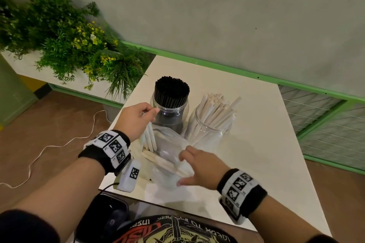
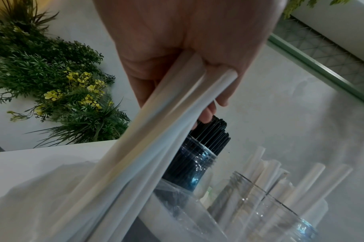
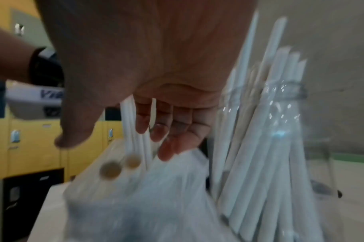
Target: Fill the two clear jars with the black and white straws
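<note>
Straws (image 1: 149,137): left hand (image 1: 136,119) grips several; right hand (image 1: 199,167), fingers spread, apparently steadies bag (image 1: 169,150). Feed them upright into white-straw jar (image 1: 212,131).

White table (image 1: 246,124) bears two jars (image 1: 209,132) and plastic bag (image 1: 169,156).

the shirt (image 1: 177,231) at the bottom edge of the head view carries a line of pale print, seen upside down and only partly legible; it appears to read "... to inspire insan...". in the right wrist view, a white device (image 3: 35,96) under the left wrist shows dark blue letters starting "vi", the rest hidden behind the right hand (image 3: 146,73). the wrist bands (image 1: 112,145) bear black-and-white square code markers, with no readable words.
</note>
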